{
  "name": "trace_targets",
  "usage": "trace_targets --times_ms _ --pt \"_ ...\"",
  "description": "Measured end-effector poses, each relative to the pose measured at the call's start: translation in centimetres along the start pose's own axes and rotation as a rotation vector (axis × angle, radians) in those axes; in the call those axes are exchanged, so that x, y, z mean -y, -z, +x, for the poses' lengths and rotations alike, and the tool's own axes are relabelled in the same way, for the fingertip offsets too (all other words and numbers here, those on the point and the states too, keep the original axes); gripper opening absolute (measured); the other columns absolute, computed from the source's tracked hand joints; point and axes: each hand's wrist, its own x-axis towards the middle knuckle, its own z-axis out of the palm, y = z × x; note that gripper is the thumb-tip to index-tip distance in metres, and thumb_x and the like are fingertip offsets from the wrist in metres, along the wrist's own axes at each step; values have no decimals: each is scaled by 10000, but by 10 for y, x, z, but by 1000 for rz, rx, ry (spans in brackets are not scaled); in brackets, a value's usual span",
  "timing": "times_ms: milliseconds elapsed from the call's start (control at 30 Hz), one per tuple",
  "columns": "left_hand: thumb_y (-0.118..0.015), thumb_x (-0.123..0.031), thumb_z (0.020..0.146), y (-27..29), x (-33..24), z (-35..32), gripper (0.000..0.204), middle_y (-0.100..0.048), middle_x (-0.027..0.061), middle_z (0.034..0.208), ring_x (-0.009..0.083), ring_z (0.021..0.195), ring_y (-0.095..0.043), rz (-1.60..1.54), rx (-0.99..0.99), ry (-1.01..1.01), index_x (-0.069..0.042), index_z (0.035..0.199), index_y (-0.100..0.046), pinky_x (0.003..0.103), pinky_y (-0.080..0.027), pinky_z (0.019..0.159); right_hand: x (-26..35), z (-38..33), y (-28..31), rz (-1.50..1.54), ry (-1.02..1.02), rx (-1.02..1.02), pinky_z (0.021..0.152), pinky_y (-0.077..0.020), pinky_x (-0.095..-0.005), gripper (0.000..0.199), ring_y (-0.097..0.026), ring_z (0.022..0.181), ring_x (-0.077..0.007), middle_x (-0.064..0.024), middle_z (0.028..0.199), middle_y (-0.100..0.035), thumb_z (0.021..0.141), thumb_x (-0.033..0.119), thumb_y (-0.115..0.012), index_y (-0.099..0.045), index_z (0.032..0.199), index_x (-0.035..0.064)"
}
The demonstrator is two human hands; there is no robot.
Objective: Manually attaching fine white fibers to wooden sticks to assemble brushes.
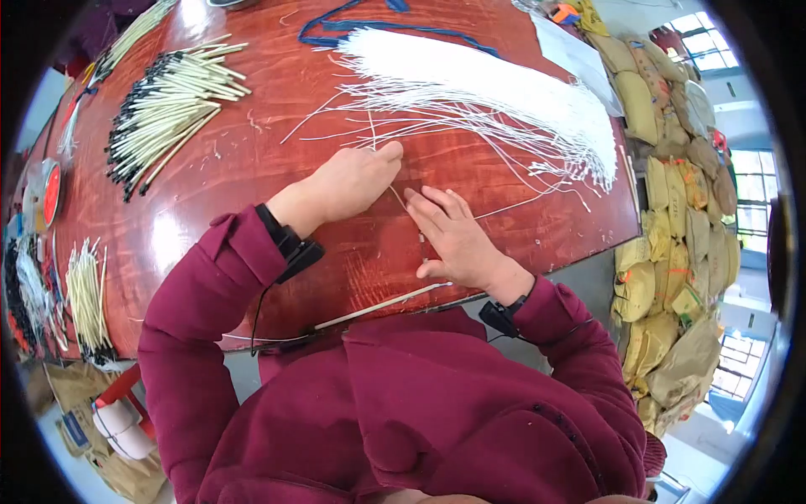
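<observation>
My left hand (351, 183) is closed in a pinch over the red-brown table (311, 181), with a thin white cord (395, 195) at its fingers. That cord slants down toward my right hand (456, 239), whose fingers lie stretched out, low over the tabletop, thumb apart. Another white strand (512, 207) runs from beside the right hand out to a big bundle of white cords (478, 76), spread across the far side. Near the table's front edge lies a single pale stick (382, 306). What sits under my right fingers is hidden.
Pale sticks with black ends (172, 113) are heaped at the far left, and a smaller bunch (86, 294) stands at the near left. Dark blue cloth strips (336, 40) lie behind the white bundle. Stacked yellow sacks (672, 218) line the right side.
</observation>
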Motion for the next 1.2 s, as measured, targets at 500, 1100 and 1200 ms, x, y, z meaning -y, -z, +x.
trace_targets --times_ms 500,1100,1200 --pt "-709 -174 907 35 3 -163 192 -692 240 818 425 793 -684 -483 -219 756 18 915 -712 446 -532 698 3 2 -11 -157 -28 7 1232 -205 -535 1174 -264 1497 -382 -198 1647 -268 844 879 -311 -322 1551 -59" --pt "-727 -203 902 13 -10 -212 220 -691 228 788 435 771 -680 -329 -412 881 7 841 -699 463 -533 681 13 23 -15 -146 -16 -11 1209 -235 -511 1057 -287 1490 -394 -188 1643 -298 918 845 -245 -388 1557 15" --pt "-719 -208 904 31 -15 -236 222 -692 228 790 437 774 -680 -298 -486 887 3 839 -701 471 -533 683 29 20 4 -149 -10 -6 1207 -233 -512 1034 -302 1484 -391 -183 1628 -336 930 829 -253 -410 1545 12"
